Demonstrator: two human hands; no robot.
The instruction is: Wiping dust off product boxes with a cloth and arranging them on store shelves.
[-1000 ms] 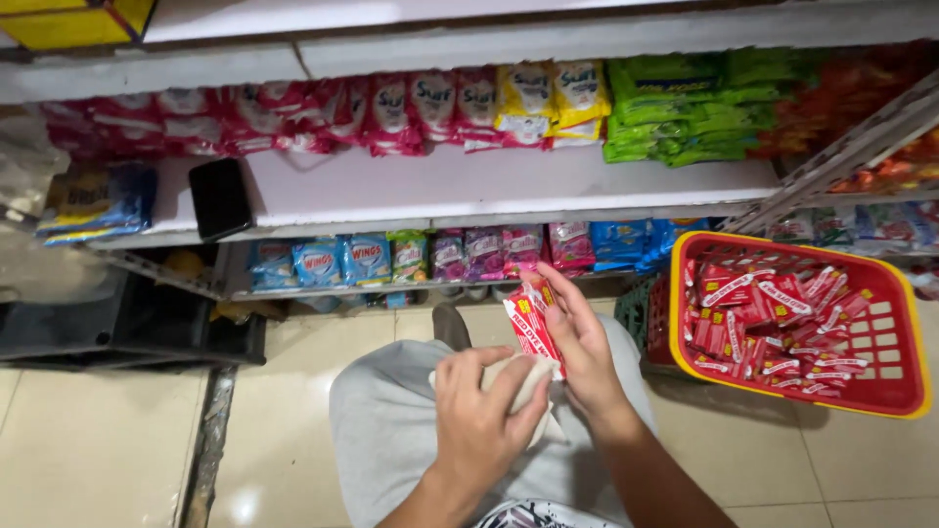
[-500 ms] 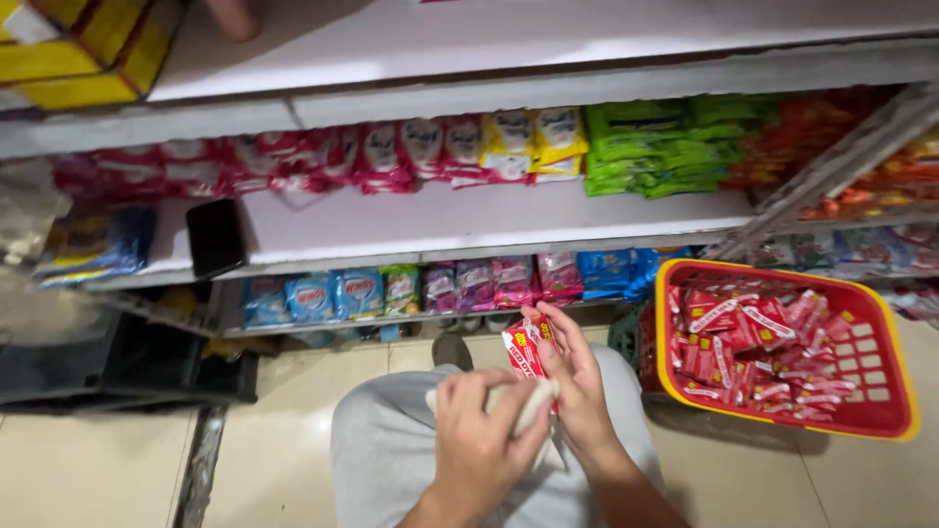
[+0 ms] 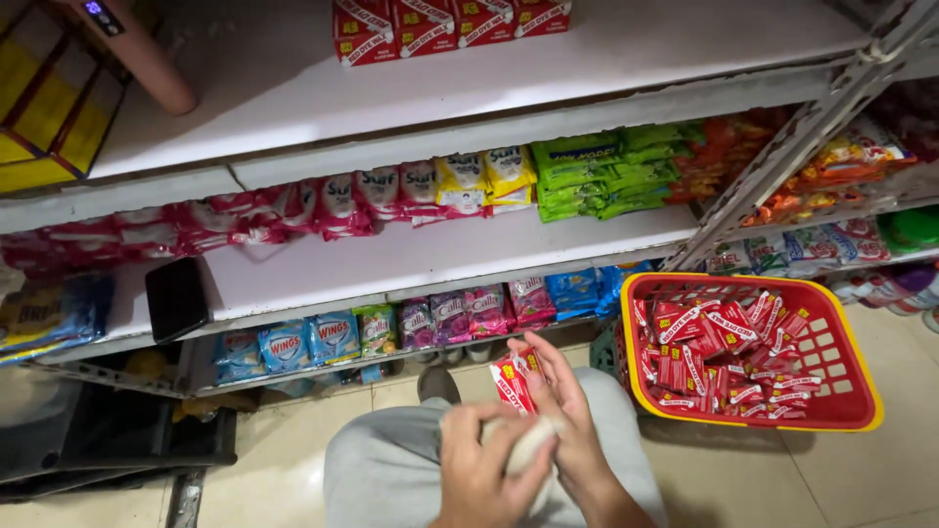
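Note:
My right hand (image 3: 564,403) holds a small red and white packet (image 3: 513,379) upright above my knees. My left hand (image 3: 484,467) presses a pale cloth (image 3: 529,445) against the packet and the right hand. Both hands are close together over my grey trousers (image 3: 391,469). To the right stands a red basket (image 3: 849,386) with a yellow rim, filled with several packets of the same red kind (image 3: 724,357). More red boxes (image 3: 445,22) stand on the top shelf.
White shelves (image 3: 411,259) in front hold rows of pink, yellow, green and orange sachets. A black phone (image 3: 177,296) lies on the middle shelf at left. A black crate (image 3: 108,435) sits on the tiled floor at left. A pink cylinder (image 3: 137,49) rests on the top shelf.
The view has tilted upward, showing the top shelf with red boxes. My hands have dropped lower in the picture, still working the cloth over the red packet.

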